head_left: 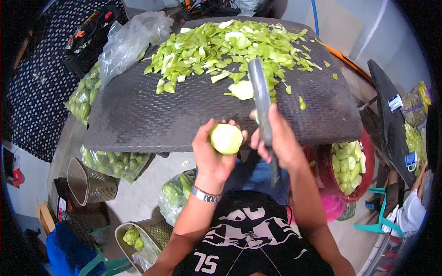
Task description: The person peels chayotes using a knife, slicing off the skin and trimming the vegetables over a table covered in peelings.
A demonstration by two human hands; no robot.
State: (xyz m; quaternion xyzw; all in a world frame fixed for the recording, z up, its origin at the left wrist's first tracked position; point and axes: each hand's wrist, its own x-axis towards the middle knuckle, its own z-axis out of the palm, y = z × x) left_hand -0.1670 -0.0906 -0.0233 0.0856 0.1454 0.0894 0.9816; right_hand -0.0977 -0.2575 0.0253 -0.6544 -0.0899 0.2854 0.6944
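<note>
A peeled pale green vegetable [226,139] rests in my left hand [212,154], its fingers curled round it, at the table's near edge. My right hand [282,141] is closed round the dark handle of a large knife [260,87], whose broad blade points away from me over the table, just right of the vegetable. Beyond both hands, a wide heap of green peelings [221,46] covers the far part of the dark woven-pattern table [138,110]. A larger pale piece [242,90] lies left of the blade.
Right of my legs stands a red tub [366,165] of peeled vegetables. Plastic bags of green vegetables [177,191] and baskets [90,181] are on the left. At far right, a person [412,211] sits by another table [391,124].
</note>
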